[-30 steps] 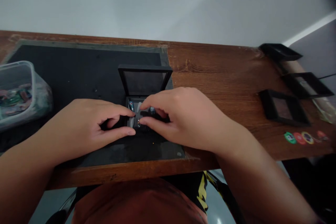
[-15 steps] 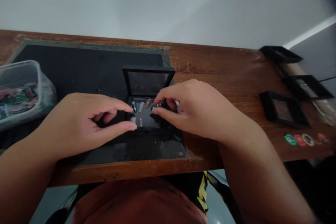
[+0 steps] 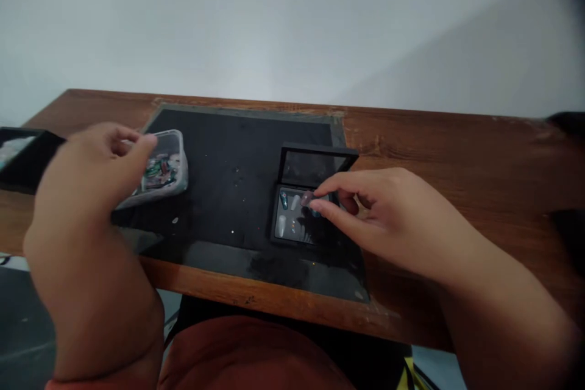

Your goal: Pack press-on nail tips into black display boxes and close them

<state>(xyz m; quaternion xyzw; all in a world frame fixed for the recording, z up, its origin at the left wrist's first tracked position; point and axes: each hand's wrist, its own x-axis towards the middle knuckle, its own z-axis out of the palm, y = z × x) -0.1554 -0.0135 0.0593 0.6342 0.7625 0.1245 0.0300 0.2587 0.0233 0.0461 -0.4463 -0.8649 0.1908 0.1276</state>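
Observation:
A small black case point(image 3: 274, 219) stands with its lid point(image 3: 311, 167) up on the dark mat. Several nail tips lie inside: a dark teal one point(image 3: 284, 198), pale ones point(image 3: 282, 225) and a pinkish one point(image 3: 306, 198). My right hand point(image 3: 365, 204) reaches over the case's right side, thumb and forefinger apart near a teal piece; the other fingers are curled. My left hand point(image 3: 114, 155) is raised by the clear plastic tub point(image 3: 183, 164) of mixed nail tips, its thumb and fingers a little apart, with nothing visible between them.
The dark mat point(image 3: 214, 195) covers part of the wooden table point(image 3: 425, 146), with small specks on it. A black box point(image 3: 31, 164) with pale contents stands at the far left. Dark frames point(image 3: 569, 237) show at the right edge. A wall rises behind the table.
The view has turned left, bringing in the whole tub and the left box. My left hand has gone from the case to the tub. My right hand stays at the case.

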